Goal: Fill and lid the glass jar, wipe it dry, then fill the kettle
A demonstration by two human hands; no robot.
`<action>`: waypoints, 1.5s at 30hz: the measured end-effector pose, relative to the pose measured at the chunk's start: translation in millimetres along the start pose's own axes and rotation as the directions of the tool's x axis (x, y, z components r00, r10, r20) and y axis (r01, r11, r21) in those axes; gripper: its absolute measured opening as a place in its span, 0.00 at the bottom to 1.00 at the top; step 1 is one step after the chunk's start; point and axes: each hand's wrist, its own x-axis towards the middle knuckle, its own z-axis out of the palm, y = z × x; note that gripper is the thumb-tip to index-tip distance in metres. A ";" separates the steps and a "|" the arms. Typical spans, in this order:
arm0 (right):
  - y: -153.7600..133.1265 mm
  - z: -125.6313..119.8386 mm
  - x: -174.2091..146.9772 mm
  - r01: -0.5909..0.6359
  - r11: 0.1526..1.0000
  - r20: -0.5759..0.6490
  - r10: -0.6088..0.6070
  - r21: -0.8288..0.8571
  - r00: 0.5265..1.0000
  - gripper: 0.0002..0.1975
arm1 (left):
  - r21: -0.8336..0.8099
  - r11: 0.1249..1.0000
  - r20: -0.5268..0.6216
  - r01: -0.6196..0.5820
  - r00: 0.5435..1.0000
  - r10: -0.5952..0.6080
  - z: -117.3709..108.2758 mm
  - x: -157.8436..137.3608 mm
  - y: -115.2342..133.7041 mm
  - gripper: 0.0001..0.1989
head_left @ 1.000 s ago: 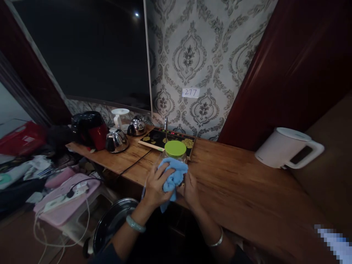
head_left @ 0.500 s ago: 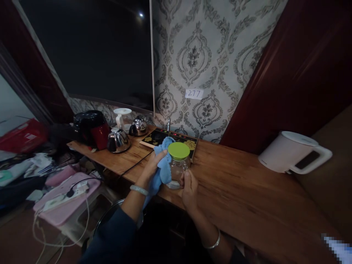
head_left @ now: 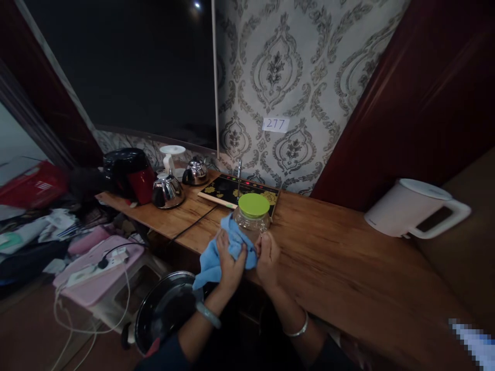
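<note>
Head view: the person's left hand (head_left: pixel 231 268) is grasping a crumpled light-blue cloth (head_left: pixel 211 262), with the thumb and fingers curling into it, and is holding it against the near side of a clear rounded glass jar (head_left: pixel 250 223). The right hand (head_left: pixel 268 262) is clenching around the handle at the jar's right side. A flat, round, lime-green lid (head_left: pixel 254 205) is covering the jar, which is standing about upright at the front edge of a brown wooden table (head_left: pixel 328 247). Cloth and hands are hiding its base, so whether it is touching the wood cannot be told. One end of the cloth is hanging leftward, near a dark round metal-rimmed basin (head_left: pixel 164 309) below the table. Just behind the jar, a black flat cooktop with gold flowers (head_left: pixel 221 189) is lying by the wall. Two shiny silver kettles, one nearer (head_left: pixel 169 193) and one farther (head_left: pixel 197 170), are standing to its left, while a white electric kettle (head_left: pixel 400 208) is standing well apart at the right.
</note>
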 end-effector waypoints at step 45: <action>-11.4 -19.6 4.2 0.049 0.994 0.107 -0.039 -0.102 0.994 0.19 | 0.284 0.846 0.169 -0.450 0.893 0.418 -38.4 9.7 10.0 0.17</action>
